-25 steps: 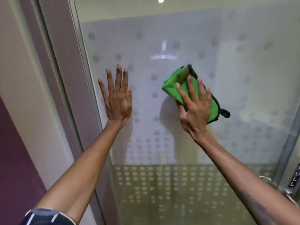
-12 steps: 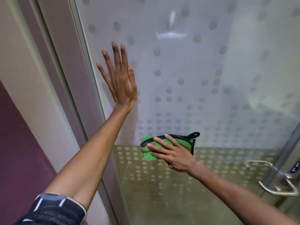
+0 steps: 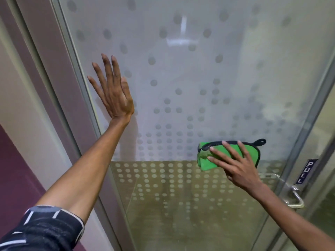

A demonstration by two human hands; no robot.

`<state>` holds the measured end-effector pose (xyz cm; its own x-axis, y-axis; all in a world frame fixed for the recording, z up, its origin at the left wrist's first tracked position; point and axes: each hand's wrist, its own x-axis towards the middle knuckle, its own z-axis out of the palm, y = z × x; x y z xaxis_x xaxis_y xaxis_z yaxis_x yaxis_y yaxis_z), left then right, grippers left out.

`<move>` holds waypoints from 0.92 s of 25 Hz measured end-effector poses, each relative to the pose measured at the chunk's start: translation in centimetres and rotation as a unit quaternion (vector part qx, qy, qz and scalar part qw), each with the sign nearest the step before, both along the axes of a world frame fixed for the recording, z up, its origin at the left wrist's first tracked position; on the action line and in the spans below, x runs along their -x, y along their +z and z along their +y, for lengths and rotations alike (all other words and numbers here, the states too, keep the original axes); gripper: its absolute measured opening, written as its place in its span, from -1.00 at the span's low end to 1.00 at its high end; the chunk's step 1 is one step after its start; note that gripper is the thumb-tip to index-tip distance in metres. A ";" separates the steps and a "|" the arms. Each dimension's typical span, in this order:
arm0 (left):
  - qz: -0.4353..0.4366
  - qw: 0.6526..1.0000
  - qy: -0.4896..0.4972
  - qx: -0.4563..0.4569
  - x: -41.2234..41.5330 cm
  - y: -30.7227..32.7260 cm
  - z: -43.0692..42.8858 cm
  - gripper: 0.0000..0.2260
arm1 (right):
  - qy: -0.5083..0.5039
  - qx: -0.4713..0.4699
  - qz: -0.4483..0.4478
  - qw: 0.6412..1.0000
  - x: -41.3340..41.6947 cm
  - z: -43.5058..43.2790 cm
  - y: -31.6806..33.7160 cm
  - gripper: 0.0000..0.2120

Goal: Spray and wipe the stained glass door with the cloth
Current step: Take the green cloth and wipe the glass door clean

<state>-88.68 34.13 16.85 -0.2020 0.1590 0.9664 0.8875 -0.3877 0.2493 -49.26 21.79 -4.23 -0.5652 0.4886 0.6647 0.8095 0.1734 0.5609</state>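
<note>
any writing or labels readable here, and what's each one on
"PULL", letters stacked top to bottom, white on a small dark blue plate fixed to the grey metal door frame, just above the silver lever handle.
No other text: the folded green cloth with black trim and the frosted dotted glass door carry none.

The left hand (image 3: 116,95) lies flat on the glass door (image 3: 181,73), near its left edge and just beside the door frame (image 3: 59,73). The right hand (image 3: 237,167) is lower and further right, pressing the cloth (image 3: 224,156) against the pane. Right of the cloth, the door handle (image 3: 291,194) sits below a sign (image 3: 306,172), seemingly on the door's right edge.
</note>
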 end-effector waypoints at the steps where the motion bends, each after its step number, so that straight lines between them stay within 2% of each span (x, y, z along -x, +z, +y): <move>1: -0.003 1.000 0.001 0.000 0.0 -0.1 0.0 -0.51 | -0.010 -0.027 0.053 0.998 -0.8 -0.2 1.1 -0.20; 5: -0.004 1.000 0.009 -0.012 -0.1 -0.4 0.2 -0.52 | 0.040 -0.139 0.278 0.950 1.6 2.5 8.6 -0.38; 7: -0.003 1.000 0.017 -0.018 0.1 -0.5 0.5 -0.52 | 0.068 -0.166 0.339 0.923 6.5 4.1 12.2 -0.43; 10: 0.003 0.999 0.026 -0.026 0.3 -0.5 0.9 -0.52 | 0.115 -0.158 0.321 0.927 14.2 5.6 12.9 -0.56; 13: 0.010 0.999 0.018 -0.033 0.3 -0.6 0.7 -0.53 | 0.152 -0.109 0.237 0.953 17.0 5.6 7.9 -0.58; 16: 0.003 1.000 0.014 -0.028 0.3 -0.5 0.5 -0.53 | 0.167 -0.083 0.151 0.971 14.9 5.4 2.0 -0.46; 18: 0.003 0.999 0.018 -0.032 0.1 -0.6 0.2 -0.53 | 0.147 -0.072 0.131 0.978 12.0 4.7 -0.8 -0.34; 20: 0.008 0.999 0.021 -0.033 0.0 -0.4 0.1 -0.52 | 0.106 -0.081 0.162 0.978 8.6 3.9 -2.4 -0.25; 23: 0.015 0.999 0.024 -0.042 -0.3 -0.4 -0.2 -0.54 | 0.026 -0.127 0.290 0.948 3.4 2.4 -2.1 -0.23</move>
